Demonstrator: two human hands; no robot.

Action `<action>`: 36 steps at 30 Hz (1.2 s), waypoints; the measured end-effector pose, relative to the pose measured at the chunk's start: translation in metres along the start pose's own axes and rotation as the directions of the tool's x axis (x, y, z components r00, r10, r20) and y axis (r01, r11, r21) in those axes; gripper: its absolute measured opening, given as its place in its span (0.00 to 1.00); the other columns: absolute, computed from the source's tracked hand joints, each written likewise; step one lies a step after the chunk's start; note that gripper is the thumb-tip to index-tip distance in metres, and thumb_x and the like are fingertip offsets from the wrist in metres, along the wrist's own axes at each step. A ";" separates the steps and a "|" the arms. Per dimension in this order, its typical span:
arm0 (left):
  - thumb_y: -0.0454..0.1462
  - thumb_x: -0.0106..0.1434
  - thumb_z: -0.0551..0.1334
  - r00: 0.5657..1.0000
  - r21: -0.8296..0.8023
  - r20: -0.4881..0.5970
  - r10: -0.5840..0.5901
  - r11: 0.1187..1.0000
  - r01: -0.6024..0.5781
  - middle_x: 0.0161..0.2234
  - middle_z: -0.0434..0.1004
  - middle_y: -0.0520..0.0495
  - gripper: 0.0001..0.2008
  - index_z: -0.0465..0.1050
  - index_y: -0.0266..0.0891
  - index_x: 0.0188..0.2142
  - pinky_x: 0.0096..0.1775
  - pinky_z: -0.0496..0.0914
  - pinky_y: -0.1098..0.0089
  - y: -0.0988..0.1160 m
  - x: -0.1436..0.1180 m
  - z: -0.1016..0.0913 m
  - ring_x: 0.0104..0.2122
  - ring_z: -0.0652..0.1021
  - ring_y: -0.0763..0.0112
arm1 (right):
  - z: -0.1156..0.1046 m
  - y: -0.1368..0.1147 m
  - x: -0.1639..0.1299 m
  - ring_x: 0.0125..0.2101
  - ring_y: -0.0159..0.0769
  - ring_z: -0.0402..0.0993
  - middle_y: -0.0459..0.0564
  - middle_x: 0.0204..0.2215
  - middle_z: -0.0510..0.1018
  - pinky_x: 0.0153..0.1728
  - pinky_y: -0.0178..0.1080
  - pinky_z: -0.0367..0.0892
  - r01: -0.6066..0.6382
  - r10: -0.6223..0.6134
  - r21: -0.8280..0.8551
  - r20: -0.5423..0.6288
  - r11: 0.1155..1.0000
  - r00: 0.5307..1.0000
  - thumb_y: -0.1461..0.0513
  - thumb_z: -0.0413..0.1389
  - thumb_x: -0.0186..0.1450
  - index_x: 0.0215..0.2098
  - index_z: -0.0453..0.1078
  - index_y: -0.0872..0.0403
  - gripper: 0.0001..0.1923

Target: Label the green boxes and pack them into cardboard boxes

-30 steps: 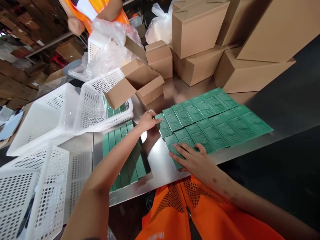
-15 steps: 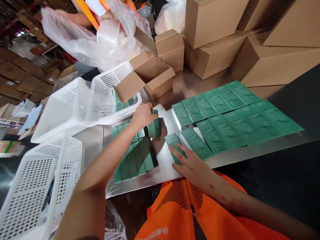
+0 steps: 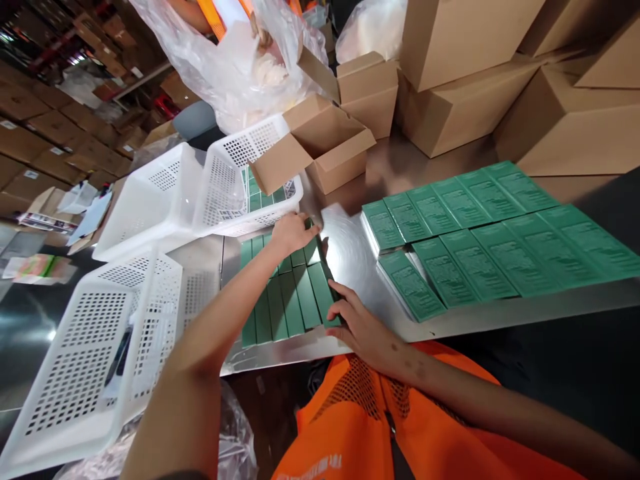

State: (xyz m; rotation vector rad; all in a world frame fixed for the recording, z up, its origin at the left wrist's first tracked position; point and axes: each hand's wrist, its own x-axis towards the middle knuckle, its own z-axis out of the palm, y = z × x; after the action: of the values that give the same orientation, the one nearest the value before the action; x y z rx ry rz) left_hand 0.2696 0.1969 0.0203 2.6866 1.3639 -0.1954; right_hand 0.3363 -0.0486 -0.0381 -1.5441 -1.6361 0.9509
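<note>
Slim green cartons stand on edge in two packed rows (image 3: 290,303) on the metal table before me. My left hand (image 3: 291,235) reaches over to the far row, its fingers closed on the top of the carton at the right end. My right hand (image 3: 355,327) is at the right end of the near row, fingers bent against the end carton (image 3: 321,292). To the right, more green cartons (image 3: 493,257) lie flat in two rows, printed side up. One carton (image 3: 413,285) at the near left corner sits slightly askew.
White perforated baskets (image 3: 75,360) stand on the left; one farther basket (image 3: 220,193) holds green cartons. An open cardboard box (image 3: 340,160) sits beyond the rows, with larger cardboard boxes (image 3: 450,113) at back right. Across the table, a person's hand (image 3: 261,33) is near clear plastic bags.
My left hand has lowered its carton into the far row's right end. My right hand has moved left with a carton from the flat group to the near row. The view has shifted left.
</note>
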 end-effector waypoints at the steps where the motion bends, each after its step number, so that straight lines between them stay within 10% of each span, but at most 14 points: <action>1: 0.51 0.67 0.57 1.000 -0.013 -0.004 0.007 1.000 -0.007 0.50 0.77 0.33 0.26 0.76 0.35 0.53 0.51 0.70 0.58 -0.003 0.001 0.001 0.50 0.78 0.48 | 0.003 0.001 0.003 0.46 0.41 0.79 0.63 0.67 0.58 0.49 0.48 0.76 0.013 -0.013 -0.025 -0.025 1.000 1.000 0.61 0.58 0.69 0.43 0.68 0.53 0.05; 6: 0.51 0.67 0.55 0.999 -0.021 -0.041 0.006 1.000 -0.007 0.50 0.79 0.36 0.25 0.77 0.37 0.52 0.51 0.70 0.60 -0.008 0.002 0.008 0.49 0.79 0.51 | 0.010 0.013 0.011 0.65 0.52 0.62 0.62 0.60 0.69 0.64 0.61 0.58 0.130 -0.146 -0.147 -0.105 0.981 0.984 0.55 0.62 0.66 0.53 0.67 0.54 0.20; 11: 0.50 0.68 0.55 0.998 0.029 -0.069 -0.005 1.000 0.007 0.48 0.81 0.36 0.24 0.76 0.37 0.53 0.50 0.71 0.60 -0.003 0.001 0.010 0.49 0.79 0.51 | 0.011 0.021 0.013 0.59 0.52 0.69 0.63 0.67 0.59 0.53 0.55 0.73 0.065 -0.065 -0.005 -0.054 0.998 0.996 0.52 0.63 0.65 0.62 0.60 0.51 0.32; 18: 0.48 0.67 0.56 0.999 0.086 -0.041 0.020 0.996 -0.016 0.48 0.81 0.35 0.21 0.77 0.36 0.49 0.49 0.71 0.60 0.000 0.002 0.007 0.49 0.80 0.50 | -0.011 0.012 -0.002 0.65 0.56 0.60 0.67 0.66 0.60 0.61 0.56 0.65 0.169 -0.190 -0.253 -0.059 0.953 0.980 0.54 0.68 0.60 0.66 0.58 0.58 0.42; 24: 0.46 0.65 0.61 0.998 0.051 -0.010 0.064 0.997 -0.064 0.48 0.79 0.27 0.21 0.78 0.30 0.46 0.53 0.69 0.52 0.020 0.006 -0.007 0.52 0.77 0.40 | -0.070 0.035 -0.060 0.65 0.64 0.57 0.59 0.66 0.65 0.58 0.72 0.58 0.115 -0.276 -0.772 -0.080 0.626 0.958 0.77 0.59 0.55 0.62 0.66 0.45 0.40; 28: 0.46 0.69 0.56 0.985 -0.135 0.000 0.171 0.976 -0.170 0.59 0.73 0.37 0.24 0.69 0.36 0.60 0.56 0.67 0.65 0.062 0.028 -0.001 0.56 0.75 0.57 | -0.084 0.056 -0.068 0.63 0.63 0.60 0.53 0.65 0.67 0.56 0.75 0.56 0.142 -0.285 -0.845 -0.012 0.516 0.958 0.71 0.59 0.60 0.52 0.74 0.43 0.25; 36: 0.47 0.60 0.67 0.983 -0.454 0.058 0.172 0.882 -0.127 0.36 0.80 0.42 0.14 0.74 0.39 0.35 0.46 0.71 0.62 0.099 0.053 0.027 0.42 0.80 0.56 | -0.075 0.046 -0.053 0.56 0.55 0.71 0.52 0.60 0.74 0.45 0.53 0.72 0.072 -0.332 -0.894 -0.088 0.443 0.939 0.68 0.53 0.67 0.43 0.78 0.53 0.12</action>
State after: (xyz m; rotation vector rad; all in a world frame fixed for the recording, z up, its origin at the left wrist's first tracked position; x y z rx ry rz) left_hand 0.3793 0.1762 -0.0099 2.3418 1.0136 0.0077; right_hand 0.4276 -0.0961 -0.0407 -1.9011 -2.1940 -0.3900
